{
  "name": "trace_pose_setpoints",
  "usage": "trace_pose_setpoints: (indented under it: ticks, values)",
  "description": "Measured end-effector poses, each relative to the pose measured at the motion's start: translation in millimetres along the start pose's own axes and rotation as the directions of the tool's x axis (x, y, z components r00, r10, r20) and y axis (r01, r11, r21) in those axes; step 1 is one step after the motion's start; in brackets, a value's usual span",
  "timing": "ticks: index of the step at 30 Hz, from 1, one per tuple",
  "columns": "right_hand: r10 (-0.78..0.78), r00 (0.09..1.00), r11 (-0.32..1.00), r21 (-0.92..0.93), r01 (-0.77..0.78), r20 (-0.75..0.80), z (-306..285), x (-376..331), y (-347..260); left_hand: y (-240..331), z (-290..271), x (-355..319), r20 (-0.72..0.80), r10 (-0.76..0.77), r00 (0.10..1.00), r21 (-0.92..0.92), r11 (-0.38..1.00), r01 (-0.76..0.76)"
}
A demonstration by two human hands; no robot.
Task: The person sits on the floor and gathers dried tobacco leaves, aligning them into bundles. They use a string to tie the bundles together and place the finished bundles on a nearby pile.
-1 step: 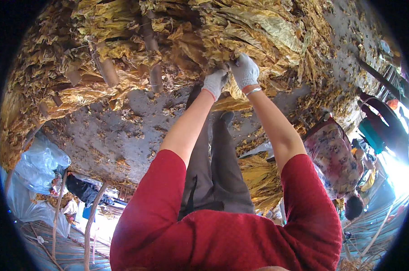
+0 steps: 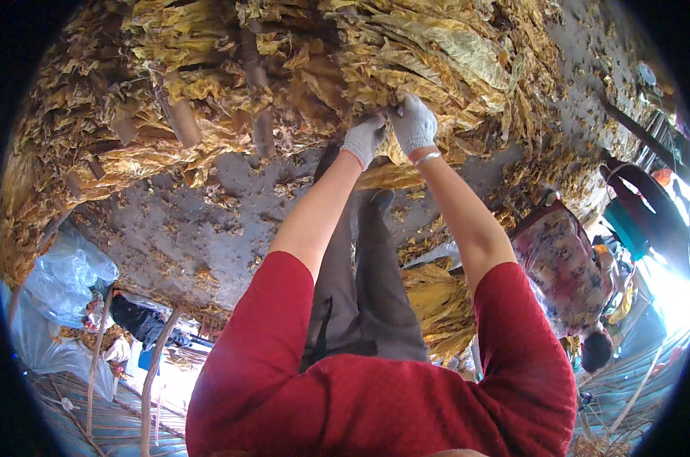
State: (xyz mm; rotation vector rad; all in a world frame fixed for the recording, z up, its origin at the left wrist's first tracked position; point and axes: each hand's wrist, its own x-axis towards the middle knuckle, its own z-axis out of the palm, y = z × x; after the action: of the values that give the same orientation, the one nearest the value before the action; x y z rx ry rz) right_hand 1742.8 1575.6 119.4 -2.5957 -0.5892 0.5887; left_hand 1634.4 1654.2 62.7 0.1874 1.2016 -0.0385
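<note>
Two hands are held close together at the near edge of a broad heap of dry, crinkled yellow-brown leaves (image 2: 452, 65), spread across the top of the view. The left hand (image 2: 365, 140) and the right hand (image 2: 413, 123) are covered by white knitted gloves, their fingers bent inward; whether anything is clamped in either cannot be told. Thick brown cylindrical poles (image 2: 181, 122) are partly covered by the heap at left. Leaf scraps are scattered over the grey floor (image 2: 181, 221). A person in a flower-patterned top (image 2: 562, 266) is seen at right.
</note>
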Motion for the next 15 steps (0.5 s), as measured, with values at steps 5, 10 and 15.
trace_pose_setpoints:
  ticks: [5,10,15]
  values:
    - [-0.004,1.0,0.979,0.202,0.003,0.007,-16.6,-19.9,-15.6,-18.9,-25.0,64.4,0.16,0.265,0.951,0.68,0.669,-0.3]
    - [0.115,0.993,0.948,0.301,-0.105,-0.015,-25.1,-41.2,-10.5,-26.4,-7.5,28.5,0.214,0.448,0.868,0.735,0.512,-0.445]
    - [0.041,0.999,0.897,0.44,-0.038,0.004,-68.6,-40.5,-0.2,3.8,59.0,-69.0,0.06,0.262,0.963,0.477,0.84,-0.258]
